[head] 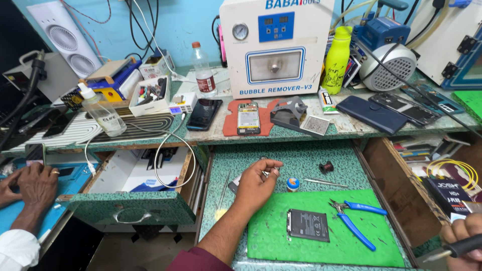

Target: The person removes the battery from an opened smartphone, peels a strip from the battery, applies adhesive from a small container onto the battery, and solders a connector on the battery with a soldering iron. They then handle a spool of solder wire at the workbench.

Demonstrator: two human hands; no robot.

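Note:
My left hand (pixel 258 181) reaches out from a maroon sleeve over the speckled green pull-out shelf (pixel 301 155). Its thumb and fingers pinch a small metal piece (pixel 265 173). A small round tin (pixel 292 184) and thin tweezers (pixel 325 183) lie just to the right of it. Nearer to me, a black flat battery (pixel 308 225) and blue-handled pliers (pixel 357 219) rest on a green mat (pixel 381 248). My right hand (pixel 464 232) is at the bottom right corner, closed around a black-handled tool (pixel 459 247) whose tip points left.
Another person's hands (pixel 29 184) rest on a blue mat at far left. An open drawer (pixel 131 208) holds a white cable. On the bench behind stand a white box machine (pixel 276 45), a yellow-green bottle (pixel 336 60), a plastic bottle (pixel 203 70), a dark phone (pixel 204 113) and an opened phone (pixel 248 118).

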